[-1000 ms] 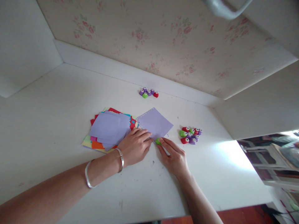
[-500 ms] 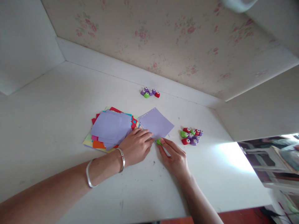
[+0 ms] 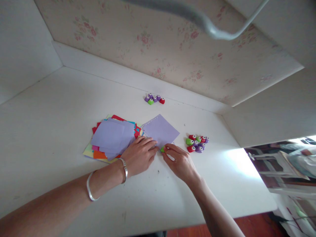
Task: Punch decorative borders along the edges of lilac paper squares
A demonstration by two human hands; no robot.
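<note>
A purple sheet of paper (image 3: 163, 131) lies on the white table, turned like a diamond, with a row of small punched holes along its upper left edge. My left hand (image 3: 142, 153) holds its lower left edge, fingers on top and close together. Between the fingers and thumb of my right hand (image 3: 179, 161) is a small green craft punch (image 3: 162, 149), set at the sheet's near corner and partly hidden by the fingers. To the left, partly behind my left hand, is a loose pile of coloured paper (image 3: 108, 135), purple on top.
Several small red, green and purple craft punches (image 3: 197, 144) are grouped right of my right hand. Another such cluster (image 3: 154, 98) sits by the back ledge. A pale curved cable or bar (image 3: 209, 29) crosses the top of view. Cupboard walls flank the table.
My right fingers have shifted slightly over the green craft punch, covering more of it. The sheet and my left hand stay in place; the view has swung a little.
</note>
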